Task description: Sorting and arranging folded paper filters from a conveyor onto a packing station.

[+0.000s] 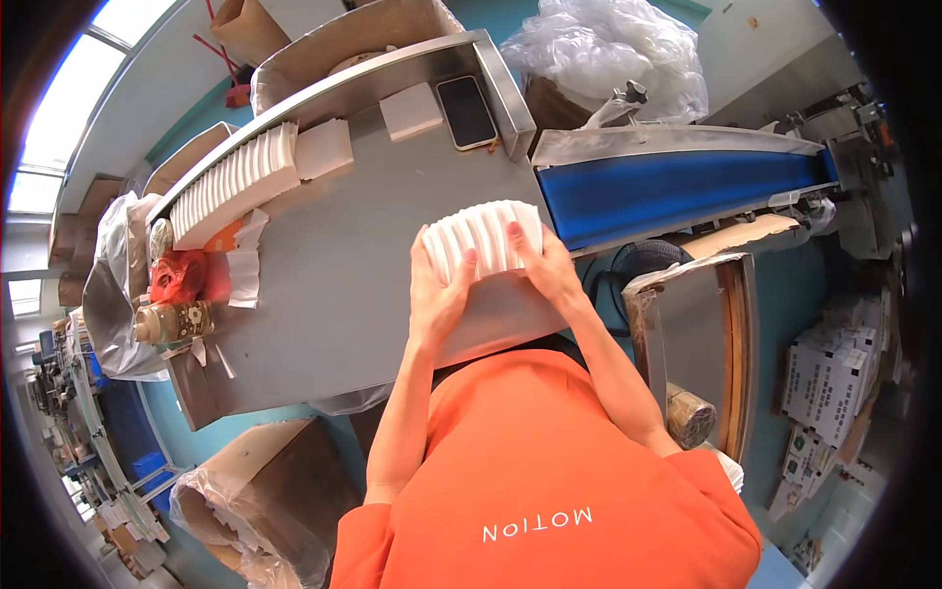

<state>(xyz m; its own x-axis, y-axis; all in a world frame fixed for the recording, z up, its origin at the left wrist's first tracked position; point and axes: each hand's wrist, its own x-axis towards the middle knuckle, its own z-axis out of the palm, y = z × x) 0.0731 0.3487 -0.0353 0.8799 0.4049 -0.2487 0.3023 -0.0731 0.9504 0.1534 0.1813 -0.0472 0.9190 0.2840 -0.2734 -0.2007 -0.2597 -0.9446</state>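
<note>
Both of my hands clamp a stack of white folded paper pieces (488, 236) that stands on edge on the steel table (363, 245). My left hand (439, 294) presses the stack's left end, fingers curled over the top. At the stack's right end, my right hand (546, 270) presses inward. The stack sits close to the table's near right corner, just left of the blue conveyor belt (677, 185).
A longer row of white folded pieces (240, 182) lies at the table's far left, with two white blocks (324, 147) (410, 110) and a black phone (466, 111) beyond. A jar (175, 322) and red bag (177, 277) stand at the left edge. Lined cardboard boxes (260, 491) sit on the floor.
</note>
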